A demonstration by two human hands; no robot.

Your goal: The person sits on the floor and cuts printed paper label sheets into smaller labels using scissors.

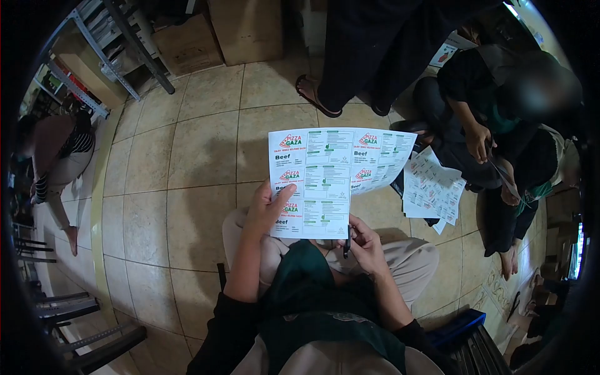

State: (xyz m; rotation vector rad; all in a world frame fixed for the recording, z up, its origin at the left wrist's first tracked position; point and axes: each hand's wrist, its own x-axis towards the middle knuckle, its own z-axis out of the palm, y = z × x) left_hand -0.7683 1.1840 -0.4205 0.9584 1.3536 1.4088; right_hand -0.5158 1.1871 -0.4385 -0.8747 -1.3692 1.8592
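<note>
A white sheet of printed pizza labels, marked "Pizza Gaza" and "Beef", is held up over my crossed legs. My left hand pinches its left edge, thumb on the front. At the lower right edge, my right hand is closed around black-handled scissors, whose blades are mostly hidden. A slit runs up the sheet from its bottom edge, and the right-hand part bends upward and away from the rest.
More label sheets lie on the tiled floor to the right. Beside them a seated person handles paper. Another person's sandalled foot is ahead. Shelving, cardboard boxes and a blue-edged black object surround the area.
</note>
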